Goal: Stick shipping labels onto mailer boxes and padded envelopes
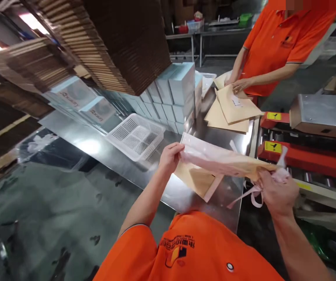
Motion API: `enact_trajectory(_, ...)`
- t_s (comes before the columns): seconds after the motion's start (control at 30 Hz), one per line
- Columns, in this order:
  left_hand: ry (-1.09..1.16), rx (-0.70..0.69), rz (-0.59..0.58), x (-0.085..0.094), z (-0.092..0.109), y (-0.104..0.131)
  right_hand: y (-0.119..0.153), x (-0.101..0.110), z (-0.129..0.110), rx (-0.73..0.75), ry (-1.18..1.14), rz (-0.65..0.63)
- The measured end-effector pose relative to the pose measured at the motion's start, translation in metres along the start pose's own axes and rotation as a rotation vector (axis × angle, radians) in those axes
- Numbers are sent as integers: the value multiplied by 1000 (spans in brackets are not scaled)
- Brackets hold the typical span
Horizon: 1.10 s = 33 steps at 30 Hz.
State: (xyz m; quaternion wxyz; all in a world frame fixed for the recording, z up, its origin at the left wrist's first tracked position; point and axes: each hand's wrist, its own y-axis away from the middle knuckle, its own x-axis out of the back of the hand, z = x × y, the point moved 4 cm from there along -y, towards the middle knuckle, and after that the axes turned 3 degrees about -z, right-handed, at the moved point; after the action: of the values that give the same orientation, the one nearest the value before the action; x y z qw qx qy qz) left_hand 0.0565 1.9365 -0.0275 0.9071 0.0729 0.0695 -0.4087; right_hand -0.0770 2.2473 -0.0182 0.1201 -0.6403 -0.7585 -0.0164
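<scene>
A pale, translucent plastic bag (211, 156) is stretched between my two hands above the metal table. My left hand (170, 157) pinches its left end between thumb and fingers. At the other end, my right hand (277, 191) is closed around the bag, with crumpled whitish strips (256, 194) hanging out near the fingers. Below the bag lies a tan paper envelope (195, 181), partly hidden by it.
Left of my hands, a white perforated basket (137, 134) rests on the steel table (106, 150). Behind it stand pale blue boxes (179, 88) and stacked cardboard (127, 43). A co-worker (287, 43) handles tan envelopes (235, 105) opposite. A red-railed conveyor (308, 156) runs at right.
</scene>
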Motion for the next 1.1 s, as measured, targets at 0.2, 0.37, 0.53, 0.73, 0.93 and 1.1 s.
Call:
enact_trajectory(0.2,-91,-120,268,25,-9,46,6,-18,-19,246,0,52)
enact_trajectory(0.37,-283,-46,236,32,-41,53,-2,-41,21,100,109,-517)
enact_trajectory(0.53,-773,-95,-62,32,-41,64,1,-43,64,85,287,-704)
enact_trajectory(0.73,-1126,24,-428,19,-54,72,-2,-36,81,-13,115,-585)
enact_trajectory(0.93,-646,300,-543,4,-74,59,21,-40,109,-500,-209,-492)
enact_trajectory(1.1,-516,594,-578,-27,-138,44,-1,-10,108,-330,146,-205)
